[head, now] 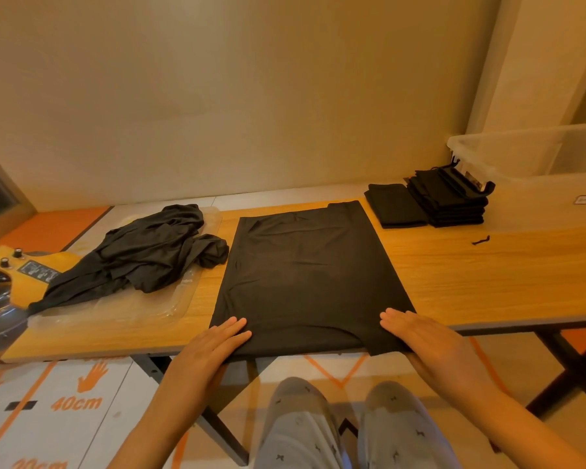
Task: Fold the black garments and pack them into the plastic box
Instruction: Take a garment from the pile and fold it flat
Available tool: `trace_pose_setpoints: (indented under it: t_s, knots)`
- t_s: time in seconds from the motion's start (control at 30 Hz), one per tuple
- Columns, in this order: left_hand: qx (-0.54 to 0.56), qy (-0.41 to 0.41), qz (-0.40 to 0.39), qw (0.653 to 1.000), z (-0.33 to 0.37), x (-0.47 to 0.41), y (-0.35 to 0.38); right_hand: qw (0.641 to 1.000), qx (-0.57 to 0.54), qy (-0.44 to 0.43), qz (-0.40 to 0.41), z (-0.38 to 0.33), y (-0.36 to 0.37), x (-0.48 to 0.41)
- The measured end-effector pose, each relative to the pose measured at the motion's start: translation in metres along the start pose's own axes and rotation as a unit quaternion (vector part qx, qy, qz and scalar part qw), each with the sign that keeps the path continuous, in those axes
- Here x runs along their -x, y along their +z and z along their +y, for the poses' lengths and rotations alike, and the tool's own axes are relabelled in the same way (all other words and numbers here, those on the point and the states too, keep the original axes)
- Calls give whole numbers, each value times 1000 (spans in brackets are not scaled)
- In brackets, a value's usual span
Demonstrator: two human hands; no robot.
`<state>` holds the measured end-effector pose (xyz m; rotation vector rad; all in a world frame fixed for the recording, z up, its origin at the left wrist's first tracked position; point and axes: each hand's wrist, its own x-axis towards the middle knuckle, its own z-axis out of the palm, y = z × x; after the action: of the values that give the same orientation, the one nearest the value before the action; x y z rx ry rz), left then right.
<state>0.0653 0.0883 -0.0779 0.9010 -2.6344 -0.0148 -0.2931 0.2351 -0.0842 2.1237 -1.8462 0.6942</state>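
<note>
Mid-fold: left hand [217, 343] and right hand [423, 336] lie flat on the black garment [305, 272], each grip slack, seemingly holding nothing; next, pinch the near corners and fold away.

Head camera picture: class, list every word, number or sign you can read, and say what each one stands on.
"40cm": orange print on the floor mat, below an orange hand-print sign.
Orange print at the bottom edge: cut off, unreadable.
Black label on the yellow machine: too small to read.
Sticker on the plastic box: blurred, unreadable.
</note>
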Motion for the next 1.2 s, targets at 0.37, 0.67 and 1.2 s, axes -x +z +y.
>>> trace_pose_setpoints:
  t_s: [0.37, 0.67, 1.2]
  knots:
    - [73, -19, 32, 997, -1, 7, -5, 997, 33, -56, -51, 16, -13, 5]
    - [37, -1, 57, 998, -1, 10, 7, 990, -4, -136, -47, 35, -7, 3]
    - [196, -85, -19, 977, -1, 8, -23, 991, -136, -3, -19, 30, -7, -3]
